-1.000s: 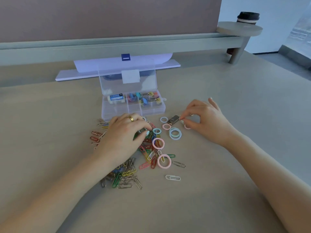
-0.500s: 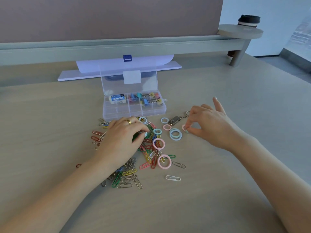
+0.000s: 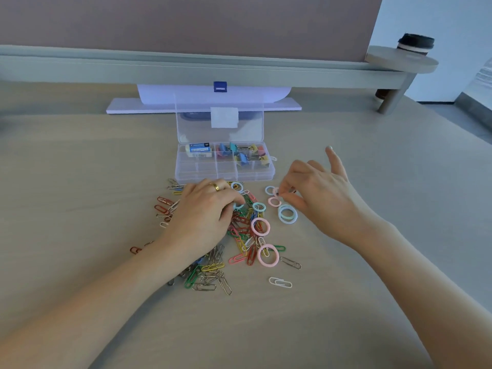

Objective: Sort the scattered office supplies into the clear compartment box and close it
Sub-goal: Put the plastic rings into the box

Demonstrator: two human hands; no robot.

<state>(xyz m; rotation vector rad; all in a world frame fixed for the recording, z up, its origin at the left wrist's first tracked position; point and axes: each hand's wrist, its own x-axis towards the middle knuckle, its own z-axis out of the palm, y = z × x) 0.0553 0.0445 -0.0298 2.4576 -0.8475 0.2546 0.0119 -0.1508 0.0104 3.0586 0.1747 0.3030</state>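
Left hand [image 3: 207,209] curled over heaped coloured wire paper clips [image 3: 243,235], right hand [image 3: 316,198] pinching something small, unclear what; risk: snagging tangled clips, scattering pastel plastic rings [image 3: 287,213]

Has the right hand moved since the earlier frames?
Yes. The right hand had drawn right, away from the box; it is now back left among the rings, pinching something small.

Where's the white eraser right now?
The white eraser lies in the back-left compartment of the open clear box, left of the coloured binder clips.
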